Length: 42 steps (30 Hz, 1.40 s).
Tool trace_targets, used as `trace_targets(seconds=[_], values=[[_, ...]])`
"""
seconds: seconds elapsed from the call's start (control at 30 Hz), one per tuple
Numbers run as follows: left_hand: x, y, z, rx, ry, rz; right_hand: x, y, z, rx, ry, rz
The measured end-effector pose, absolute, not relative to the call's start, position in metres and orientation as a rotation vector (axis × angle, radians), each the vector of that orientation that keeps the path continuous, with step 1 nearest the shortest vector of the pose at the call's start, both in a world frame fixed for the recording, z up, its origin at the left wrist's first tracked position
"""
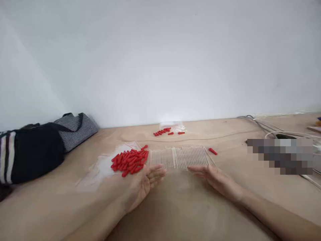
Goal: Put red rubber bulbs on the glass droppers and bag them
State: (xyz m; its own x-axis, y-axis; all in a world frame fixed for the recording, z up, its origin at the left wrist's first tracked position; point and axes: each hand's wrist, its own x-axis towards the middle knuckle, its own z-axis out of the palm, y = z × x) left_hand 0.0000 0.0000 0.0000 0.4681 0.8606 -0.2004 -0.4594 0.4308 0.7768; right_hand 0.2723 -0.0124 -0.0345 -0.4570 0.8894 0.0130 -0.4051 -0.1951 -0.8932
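A row of thin, clear sticks point(180, 157) lies side by side on the wooden table. My left hand point(145, 184) is at the row's near left edge, fingers stretched out, holding nothing. At its near right edge my right hand point(215, 179) has its fingers extended and is empty too. Just left of the row, a heap of small red pieces point(129, 161) rests partly on clear plastic bags point(100, 170). One red piece point(213, 151) lies by the row's right end.
Behind the row are several more red pieces point(160, 132) and a small clear bag point(172, 125). Dark and striped bags point(37, 150) stand at the left. Cables point(263, 125) and a blurred-out object point(281, 156) lie at the right. A white wall point(160, 60) rises behind the table point(165, 207).
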Motion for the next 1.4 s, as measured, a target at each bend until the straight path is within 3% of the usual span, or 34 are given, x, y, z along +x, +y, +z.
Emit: trace_targets(seconds=[0.3, 0.73, 0.83, 0.97, 1.1, 1.23, 1.4], values=[[0.001, 0.006, 0.002, 0.636, 0.837, 0.782, 0.269, -0.004, -0.034, -0.65, -0.766, 2.009], [-0.005, 0.004, -0.006, 0.912, 0.822, 0.719, 0.267, -0.006, -0.026, -0.691, -0.945, 1.944], [-0.005, -0.001, -0.006, 1.181, 0.876, 0.688, 0.276, 0.001, -0.023, -0.876, -1.088, 1.673], [-0.005, -0.007, -0.005, 1.894, 0.943, 0.595, 0.3, 0.01, -0.024, -1.295, -1.408, 0.878], [-0.007, -0.009, -0.006, 2.452, 0.706, 0.562, 0.319, 0.014, -0.026, -1.686, -1.559, 0.229], [-0.01, -0.006, -0.008, 2.484, 0.816, 0.458, 0.321, 0.015, -0.026, -1.962, -1.602, 0.076], [-0.01, -0.005, -0.006, 2.428, 0.865, 0.416, 0.319, 0.019, -0.027, -2.103, -1.623, 0.219]])
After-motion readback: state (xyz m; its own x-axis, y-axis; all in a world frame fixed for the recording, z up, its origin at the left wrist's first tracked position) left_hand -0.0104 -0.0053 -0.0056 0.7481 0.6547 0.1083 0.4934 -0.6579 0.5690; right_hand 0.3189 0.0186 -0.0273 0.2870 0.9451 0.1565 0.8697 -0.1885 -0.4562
